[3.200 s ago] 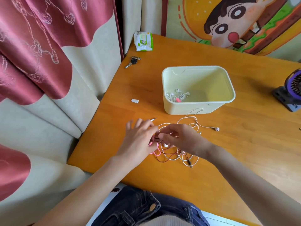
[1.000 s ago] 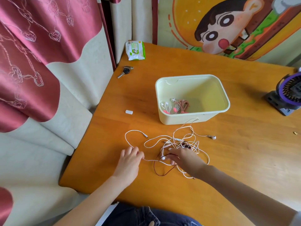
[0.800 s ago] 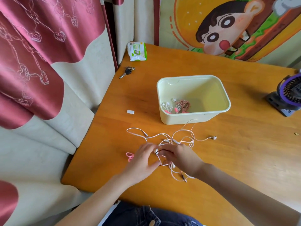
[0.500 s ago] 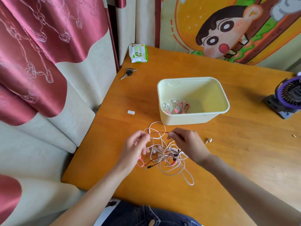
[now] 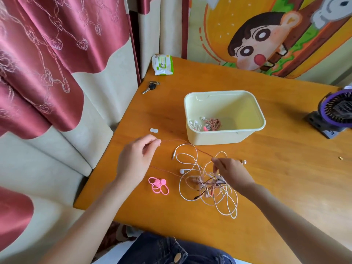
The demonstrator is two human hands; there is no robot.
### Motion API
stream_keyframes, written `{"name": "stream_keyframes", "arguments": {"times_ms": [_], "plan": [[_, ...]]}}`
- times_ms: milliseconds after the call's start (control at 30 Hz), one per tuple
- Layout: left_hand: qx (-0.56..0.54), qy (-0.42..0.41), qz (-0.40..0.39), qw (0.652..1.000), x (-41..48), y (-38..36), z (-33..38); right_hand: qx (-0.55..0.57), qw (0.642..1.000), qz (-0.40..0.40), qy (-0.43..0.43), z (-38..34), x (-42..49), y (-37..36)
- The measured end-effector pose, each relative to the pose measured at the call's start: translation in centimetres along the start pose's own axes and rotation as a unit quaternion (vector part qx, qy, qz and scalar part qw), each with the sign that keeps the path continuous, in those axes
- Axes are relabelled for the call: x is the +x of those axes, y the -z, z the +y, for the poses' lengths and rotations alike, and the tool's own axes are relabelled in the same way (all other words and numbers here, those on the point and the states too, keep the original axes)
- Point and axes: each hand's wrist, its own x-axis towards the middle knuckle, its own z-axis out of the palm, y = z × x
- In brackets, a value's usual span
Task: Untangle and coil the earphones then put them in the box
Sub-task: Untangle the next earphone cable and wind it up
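A tangle of white and reddish-brown earphone cables [image 5: 207, 180] lies on the wooden table [image 5: 285, 178] in front of the pale yellow box [image 5: 224, 138]. My left hand [image 5: 137, 161] pinches one end of a thin reddish-brown cable [image 5: 182, 143] and holds it out to the left. My right hand [image 5: 230, 172] pinches the same cable above the tangle. The stretch between my hands is taut. Coiled earphones [image 5: 209, 124] lie in the box's left corner. A pink cable tie bundle [image 5: 158, 185] lies on the table below my left hand.
A small white cap [image 5: 154, 130] lies left of the box. Keys [image 5: 150, 87] and a wet-wipe pack [image 5: 162, 64] are at the far left corner. A purple fan [image 5: 335, 113] stands at the right edge. Curtains hang left of the table.
My hands have moved apart, drawing the reddish-brown cable out of the tangle to the left. The pink tie bundle now lies uncovered on the table.
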Motion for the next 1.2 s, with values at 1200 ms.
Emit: {"name": "stream_keyframes", "arguments": {"times_ms": [1200], "plan": [[-0.219,0.018,-0.059,0.974,-3.0,0.3,4.9,0.13,0.978,-0.108,0.124,-4.3,-2.4,3.1]]}}
